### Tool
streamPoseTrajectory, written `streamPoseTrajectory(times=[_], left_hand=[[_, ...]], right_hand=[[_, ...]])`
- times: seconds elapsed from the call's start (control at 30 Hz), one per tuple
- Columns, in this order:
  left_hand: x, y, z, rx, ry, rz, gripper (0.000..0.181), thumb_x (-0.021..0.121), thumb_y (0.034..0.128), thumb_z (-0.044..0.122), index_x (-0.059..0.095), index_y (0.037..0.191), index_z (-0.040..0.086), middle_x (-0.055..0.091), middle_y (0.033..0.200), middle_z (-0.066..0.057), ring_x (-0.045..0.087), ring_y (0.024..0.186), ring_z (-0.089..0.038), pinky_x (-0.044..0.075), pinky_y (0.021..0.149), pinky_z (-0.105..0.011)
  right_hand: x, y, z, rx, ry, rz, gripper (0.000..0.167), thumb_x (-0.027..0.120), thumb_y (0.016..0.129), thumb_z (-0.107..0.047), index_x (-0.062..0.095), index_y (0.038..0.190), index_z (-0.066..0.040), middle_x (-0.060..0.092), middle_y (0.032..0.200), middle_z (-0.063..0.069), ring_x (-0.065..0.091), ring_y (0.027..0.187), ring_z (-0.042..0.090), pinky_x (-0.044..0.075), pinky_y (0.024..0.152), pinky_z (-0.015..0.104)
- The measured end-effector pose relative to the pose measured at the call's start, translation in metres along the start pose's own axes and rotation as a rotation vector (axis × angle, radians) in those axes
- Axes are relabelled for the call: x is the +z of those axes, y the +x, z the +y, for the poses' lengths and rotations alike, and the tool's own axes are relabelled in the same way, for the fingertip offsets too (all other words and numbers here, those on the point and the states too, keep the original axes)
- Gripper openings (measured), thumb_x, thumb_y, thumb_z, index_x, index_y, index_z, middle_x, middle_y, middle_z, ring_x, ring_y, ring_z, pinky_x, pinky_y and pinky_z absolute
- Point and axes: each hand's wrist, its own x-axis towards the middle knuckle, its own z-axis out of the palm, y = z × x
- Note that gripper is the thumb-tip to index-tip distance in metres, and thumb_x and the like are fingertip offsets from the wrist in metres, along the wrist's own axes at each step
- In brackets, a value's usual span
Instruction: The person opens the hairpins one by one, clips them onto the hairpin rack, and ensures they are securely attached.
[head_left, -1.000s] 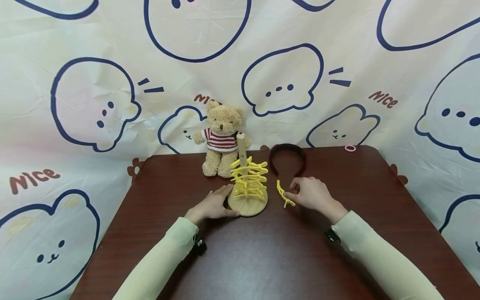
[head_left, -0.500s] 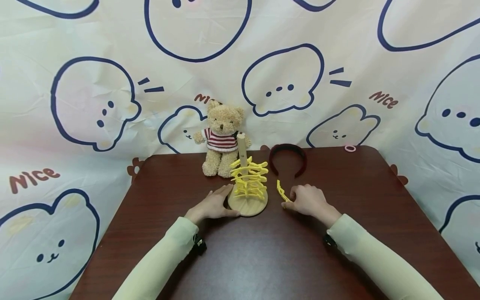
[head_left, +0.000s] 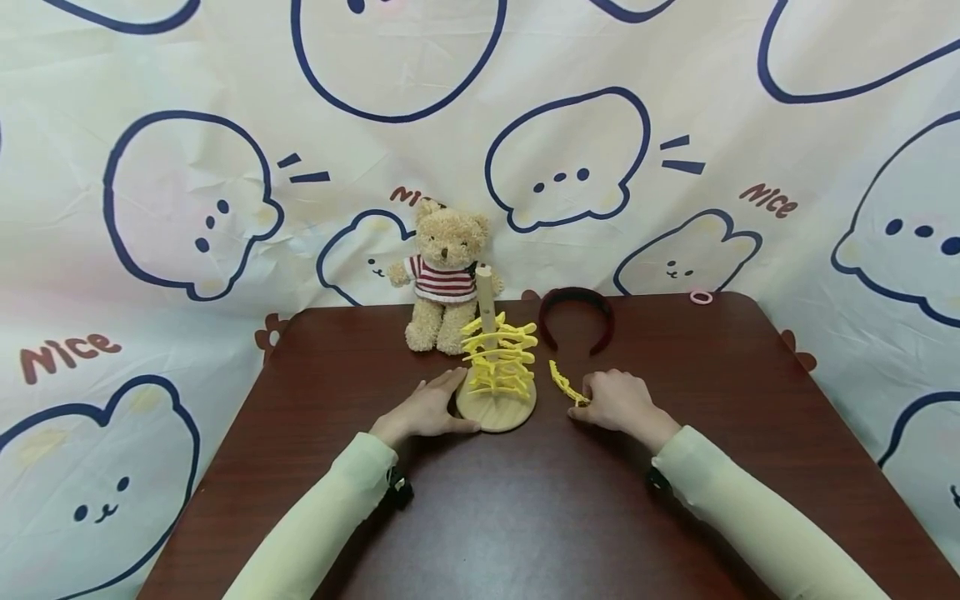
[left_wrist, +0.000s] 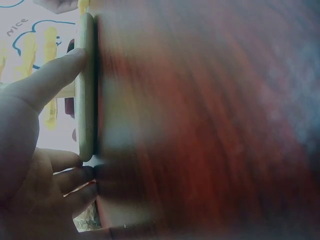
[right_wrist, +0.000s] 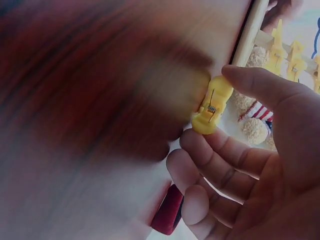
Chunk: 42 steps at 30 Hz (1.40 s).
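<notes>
A round wooden stand [head_left: 495, 415] with an upright post [head_left: 486, 292] stands near the middle of the table. Several yellow clothespins [head_left: 501, 357] are clustered around the lower post. My left hand [head_left: 427, 408] holds the left side of the base, with the thumb on its rim [left_wrist: 86, 115] and the fingers curled at the opposite edge. Right of the stand, my right hand [head_left: 618, 400] pinches the handle end of a single yellow clothespin [head_left: 562, 383] between thumb and fingers. Its metal spring shows on the clothespin [right_wrist: 212, 107] in the right wrist view, and its far end points back and left.
Behind the stand a teddy bear [head_left: 444, 267] in a striped shirt sits at the table's back edge. A dark red headband [head_left: 576, 293] lies beyond my right hand. At the back right lies a pink ring [head_left: 701, 297]. A patterned cloth hangs behind the table [head_left: 480, 517].
My right hand has shifted slightly nearer and closed on the near end of the loose clothespin, which has turned a little. My left hand has stayed at the base.
</notes>
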Motion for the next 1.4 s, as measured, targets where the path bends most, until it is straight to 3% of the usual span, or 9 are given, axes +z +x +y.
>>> streamPoseTrajectory(times=[0.37, 0.8, 1.1, 1.4], left_hand=[[-0.001, 0.001, 0.0, 0.005, 0.006, 0.002, 0.109, 0.071, 0.0834, 0.062, 0.015, 0.162, 0.012, 0.02, 0.167, -0.01, 0.017, 0.156, -0.028, 0.012, 0.124, -0.06], [-0.001, 0.001, 0.0, 0.006, 0.011, 0.001, 0.109, 0.071, 0.0828, 0.063, 0.015, 0.162, 0.012, 0.02, 0.167, -0.01, 0.017, 0.156, -0.028, 0.013, 0.124, -0.06], [0.0, 0.002, -0.002, 0.004, 0.008, -0.003, 0.11, 0.07, 0.0822, 0.065, 0.015, 0.162, 0.012, 0.02, 0.167, -0.01, 0.017, 0.156, -0.028, 0.013, 0.124, -0.06], [0.0, 0.001, -0.002, 0.008, 0.001, 0.0, 0.11, 0.071, 0.082, 0.064, 0.016, 0.161, 0.012, 0.021, 0.167, -0.01, 0.017, 0.156, -0.029, 0.013, 0.124, -0.06]], right_hand=[[-0.004, 0.0, 0.007, 0.018, -0.006, -0.003, 0.044, 0.078, 0.078, -0.055, 0.068, 0.088, -0.014, 0.059, 0.073, 0.0, 0.053, 0.065, 0.018, 0.042, 0.052, 0.031], [-0.011, -0.003, 0.022, -0.064, 0.111, 0.164, 0.035, 0.079, 0.081, -0.043, 0.075, 0.091, -0.01, 0.068, 0.077, 0.0, 0.056, 0.066, 0.016, 0.046, 0.057, 0.031], [-0.027, -0.009, 0.027, -0.11, 0.175, 0.236, 0.034, 0.079, 0.083, -0.04, 0.076, 0.097, -0.009, 0.073, 0.085, 0.004, 0.057, 0.067, 0.015, 0.047, 0.058, 0.028], [-0.056, -0.018, 0.029, -0.18, 0.195, 0.276, 0.027, 0.078, 0.085, -0.035, 0.076, 0.095, -0.01, 0.073, 0.085, 0.003, 0.057, 0.068, 0.014, 0.048, 0.061, 0.029]])
